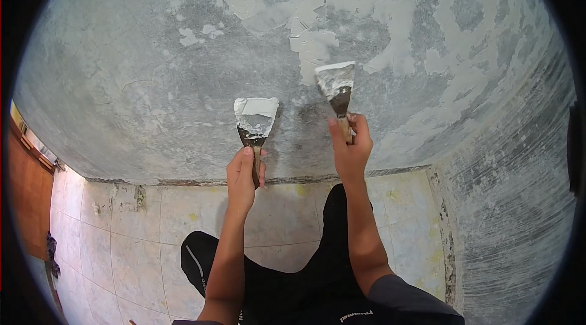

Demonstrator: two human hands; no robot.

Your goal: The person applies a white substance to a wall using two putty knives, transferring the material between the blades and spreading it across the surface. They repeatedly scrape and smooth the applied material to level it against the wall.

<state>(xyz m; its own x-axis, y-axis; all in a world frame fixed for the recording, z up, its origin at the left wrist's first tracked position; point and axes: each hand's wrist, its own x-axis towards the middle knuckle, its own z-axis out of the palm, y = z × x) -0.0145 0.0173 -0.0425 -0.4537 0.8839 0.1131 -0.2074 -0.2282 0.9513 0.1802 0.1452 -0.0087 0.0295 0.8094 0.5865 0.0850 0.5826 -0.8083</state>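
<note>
My left hand [243, 169] is closed round the wooden handle of a putty knife [256, 120], its wide blade pointing up and loaded with white filler along the top edge. In my right hand [353, 148] is a second putty knife [336, 83], held a little higher and farther right. White filler smears its blade, with a bright line along the tip. Both blades stand in front of a grey wall [201, 80]. Pale patches of filler [314, 44] cover much of the wall's upper part, right above the right-hand blade.
A tiled floor [134, 251] with yellowish stains meets the wall at a rough, chipped joint. To the right rises another grey, streaked wall [513, 221]. A brown wooden panel [30, 172] stands at the far left. My black-clad legs [287, 288] are bent below my hands.
</note>
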